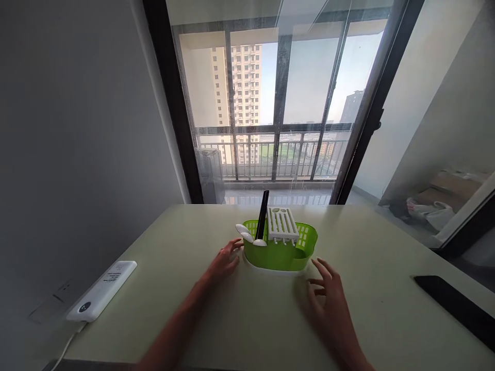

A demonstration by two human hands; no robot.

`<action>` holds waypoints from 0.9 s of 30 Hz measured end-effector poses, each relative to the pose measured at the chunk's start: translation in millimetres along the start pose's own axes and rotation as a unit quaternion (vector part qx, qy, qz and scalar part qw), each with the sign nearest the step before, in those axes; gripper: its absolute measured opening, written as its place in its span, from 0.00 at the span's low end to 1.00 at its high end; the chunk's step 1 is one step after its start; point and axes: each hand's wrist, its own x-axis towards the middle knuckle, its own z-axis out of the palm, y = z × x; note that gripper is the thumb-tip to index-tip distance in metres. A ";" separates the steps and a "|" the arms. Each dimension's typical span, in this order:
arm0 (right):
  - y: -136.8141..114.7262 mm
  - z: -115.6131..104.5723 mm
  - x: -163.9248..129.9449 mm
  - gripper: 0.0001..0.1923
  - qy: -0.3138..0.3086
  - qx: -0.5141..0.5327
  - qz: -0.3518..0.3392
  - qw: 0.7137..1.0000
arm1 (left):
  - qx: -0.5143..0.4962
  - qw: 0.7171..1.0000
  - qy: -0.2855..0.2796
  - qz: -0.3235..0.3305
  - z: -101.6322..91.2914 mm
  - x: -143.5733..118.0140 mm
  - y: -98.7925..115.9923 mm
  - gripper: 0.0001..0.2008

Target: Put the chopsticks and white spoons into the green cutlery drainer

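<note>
The left hand is lying on the pale beige tabletop with its fingers loosely spread and holding nothing; its fingertips are reaching the left end of the lime-green oval plastic cutlery caddy, just under the white plastic spoons, though actual contact is hard to tell. The right hand is hovering low over the tabletop near the caddy's right front corner, fingers splayed wide and empty, pointing toward the caddy but apart from it.

The caddy is sitting upright near the middle of the tabletop, toward the far edge by the window, on a white base. Its long axis is running left to right across the view. The spoons are leaning out over its left rim with bowls pointing left. The black chopsticks are standing nearly upright in the left part, tilting slightly right. A white slotted plastic insert is occupying the middle, slanting up toward the window.

A white rectangular power bank with a cable is lying near the left edge, well apart from the hands. A flat black slab is lying at the right edge
</note>
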 end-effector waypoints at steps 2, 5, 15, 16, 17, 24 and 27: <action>7.6 -4.4 -9.1 0.27 0.000 0.029 0.051 0.998 | -0.017 0.999 0.026 -0.014 -1.6 3.8 -2.6 0.25; 14.2 -9.8 -16.7 0.25 -0.048 0.060 0.120 0.990 | -0.046 0.996 0.066 -0.033 -15.6 16.1 -2.3 0.23; -5.1 -8.9 -16.6 0.19 -0.133 0.011 0.070 0.989 | -0.099 0.994 0.012 -0.050 -76.1 97.3 71.1 0.29; -5.3 -9.3 -17.0 0.19 -0.133 0.015 0.071 0.989 | -0.100 0.994 -0.009 -0.048 -74.4 104.5 79.7 0.30; -5.2 -9.7 -17.2 0.19 -0.133 0.017 0.071 0.988 | -0.099 0.993 -0.031 -0.048 -71.8 111.1 87.4 0.31; -3.7 -9.3 -16.1 0.18 -0.132 0.019 0.059 0.989 | -0.073 0.985 -0.142 -0.061 -52.0 142.8 119.7 0.34; -1.9 -8.1 -16.8 0.18 -0.133 0.022 0.054 0.989 | -0.069 0.986 -0.146 -0.052 -45.5 151.3 125.4 0.32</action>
